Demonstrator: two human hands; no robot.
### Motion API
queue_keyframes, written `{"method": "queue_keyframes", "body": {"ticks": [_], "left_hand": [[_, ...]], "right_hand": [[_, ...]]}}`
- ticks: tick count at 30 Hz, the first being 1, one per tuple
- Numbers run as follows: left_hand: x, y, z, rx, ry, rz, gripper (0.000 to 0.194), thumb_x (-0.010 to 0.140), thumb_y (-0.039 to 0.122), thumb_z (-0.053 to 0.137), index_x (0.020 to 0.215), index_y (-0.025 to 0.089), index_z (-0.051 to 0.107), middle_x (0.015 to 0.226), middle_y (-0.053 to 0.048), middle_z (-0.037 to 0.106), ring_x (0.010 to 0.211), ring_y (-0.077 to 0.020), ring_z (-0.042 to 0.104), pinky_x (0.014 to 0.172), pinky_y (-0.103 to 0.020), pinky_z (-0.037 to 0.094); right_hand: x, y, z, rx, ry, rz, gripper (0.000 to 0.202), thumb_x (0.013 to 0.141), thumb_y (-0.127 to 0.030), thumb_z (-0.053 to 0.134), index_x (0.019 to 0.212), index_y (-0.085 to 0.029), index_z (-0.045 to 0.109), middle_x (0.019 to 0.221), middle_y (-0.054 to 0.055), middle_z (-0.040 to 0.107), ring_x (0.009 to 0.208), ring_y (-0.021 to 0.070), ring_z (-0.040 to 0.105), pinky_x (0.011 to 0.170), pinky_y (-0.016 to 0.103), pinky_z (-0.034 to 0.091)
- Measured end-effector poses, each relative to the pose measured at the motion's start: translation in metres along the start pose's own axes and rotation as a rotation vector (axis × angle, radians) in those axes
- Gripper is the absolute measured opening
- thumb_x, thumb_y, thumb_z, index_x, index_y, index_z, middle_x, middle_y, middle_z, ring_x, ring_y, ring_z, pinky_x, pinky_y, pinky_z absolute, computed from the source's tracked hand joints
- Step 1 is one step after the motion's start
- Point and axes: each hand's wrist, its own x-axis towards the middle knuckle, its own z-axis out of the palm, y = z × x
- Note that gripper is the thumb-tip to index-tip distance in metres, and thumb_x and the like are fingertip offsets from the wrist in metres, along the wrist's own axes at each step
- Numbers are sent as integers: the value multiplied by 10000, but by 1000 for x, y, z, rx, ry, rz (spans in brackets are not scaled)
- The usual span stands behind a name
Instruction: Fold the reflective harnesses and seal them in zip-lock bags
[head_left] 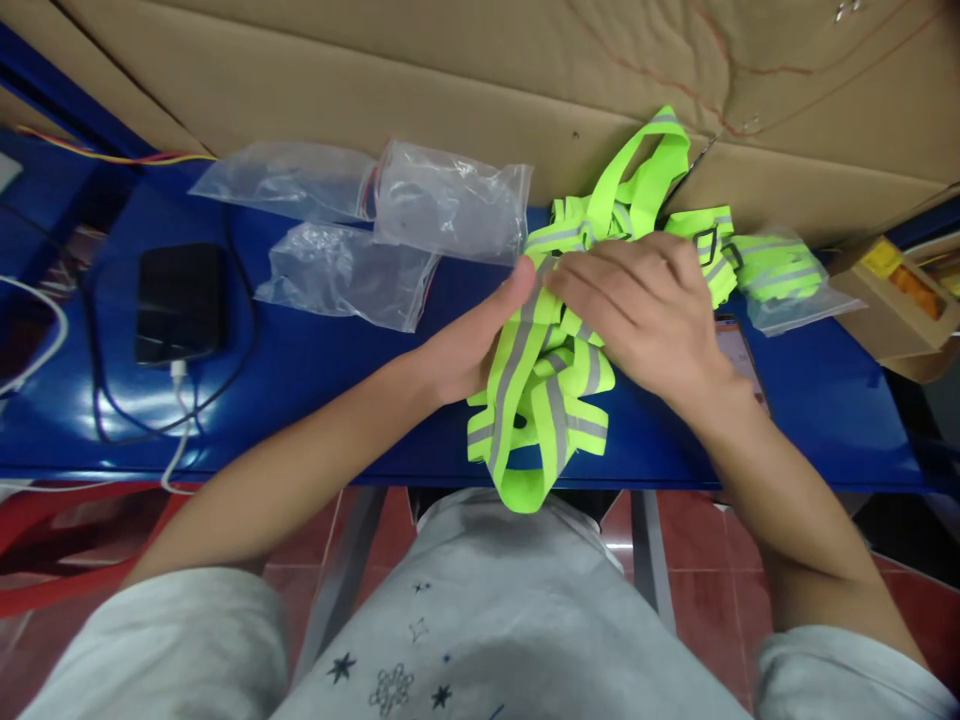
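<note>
A neon-yellow reflective strap [555, 400] with grey stripes lies bunched at the front of the blue table, one loop hanging over its edge. My left hand [484, 330] is closed around the strap's left side, thumb pointing up along it. Over the upper part of the same strap lies my right hand [637, 310], fingers bent and pressed onto it. Its palm side is hidden. Behind my hands, more neon strap [652, 180] rises in a loop against the cardboard. Folded strap with a black buckle [706, 246] sits just right of my right hand.
Clear plastic bags [450, 200] lie at the back left of the blue table [360, 400]. A black phone-like device [180, 303] with a white cable is farther left. At right are a bagged neon strap [780, 270], a phone [739, 350] and an open cardboard box [892, 310].
</note>
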Motion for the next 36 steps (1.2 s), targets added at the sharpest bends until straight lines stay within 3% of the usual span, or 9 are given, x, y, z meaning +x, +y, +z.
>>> {"method": "queue_keyframes", "body": {"ticks": [6, 9, 12, 14, 18, 24, 30, 33, 36], "left_hand": [[5, 1, -11, 116, -64, -113, 349, 902, 435, 808, 1110, 158, 767, 1021, -96, 827, 887, -258, 807, 766, -337, 674], [3, 5, -12, 138, -65, -41, 307, 877, 356, 827, 1109, 167, 764, 1003, -85, 830, 867, -258, 809, 728, -327, 672], [1, 7, -8, 157, 14, 119, 344, 893, 433, 813, 1130, 191, 753, 1026, -75, 827, 961, -289, 811, 784, -366, 686], [2, 6, -4, 171, 129, 301, 352, 898, 462, 811, 1141, 214, 754, 1097, -63, 823, 1095, -304, 790, 896, -397, 684], [3, 7, 3, 175, 286, 514, 261, 924, 422, 790, 1124, 257, 765, 1278, -25, 785, 1369, -320, 664, 1083, -425, 621], [8, 31, -4, 116, 343, 509, 157, 971, 397, 671, 1095, 362, 761, 1385, 78, 737, 1546, -262, 495, 1186, -420, 541], [22, 33, -21, -9, 249, 430, 216, 1036, 360, 583, 1102, 235, 746, 1321, 16, 775, 1488, -240, 558, 1190, -389, 538], [24, 25, -21, -41, 255, 359, 239, 1041, 376, 568, 1092, 217, 740, 1268, -9, 796, 1416, -237, 626, 1118, -355, 585], [22, 22, -20, -25, 222, 320, 291, 1037, 413, 552, 1113, 218, 754, 1256, -18, 802, 1395, -252, 642, 1072, -344, 605]], "right_hand": [[-11, 4, -9, 570, -256, 110, 683, 1008, -422, 652, 1630, -292, 402, 1697, 90, 430, 1612, 323, 378, 1294, 575, 416], [-16, 7, -6, 672, 124, 390, 374, 1032, -406, 634, 1399, -337, 615, 1446, 50, 631, 1439, 263, 566, 1258, 526, 452], [-20, -3, 9, 619, 489, 655, 193, 1063, -437, 582, 1153, -287, 663, 1114, 49, 687, 1067, 198, 689, 931, 386, 607], [-20, -18, 20, 587, 446, 666, 260, 1042, -513, 597, 1085, -262, 647, 1016, 48, 683, 940, 195, 683, 811, 366, 591], [-17, -47, 34, 464, 211, 618, 458, 897, -545, 777, 1204, -237, 633, 1098, 66, 739, 1001, 237, 709, 909, 414, 573], [-23, -17, 34, 550, 187, 802, 118, 952, -332, 678, 987, -222, 702, 859, 0, 725, 740, 155, 642, 664, 295, 478], [-31, 2, 26, 388, 458, 771, 132, 935, -349, 725, 1015, -255, 678, 789, 2, 621, 731, 173, 556, 723, 344, 453], [-30, -6, 28, 349, 383, 711, 185, 928, -365, 735, 1065, -256, 673, 910, 16, 689, 848, 209, 640, 814, 382, 484], [-30, -7, 28, 384, 244, 651, 198, 950, -421, 724, 993, -244, 647, 833, -10, 652, 779, 186, 618, 780, 366, 489]]}}
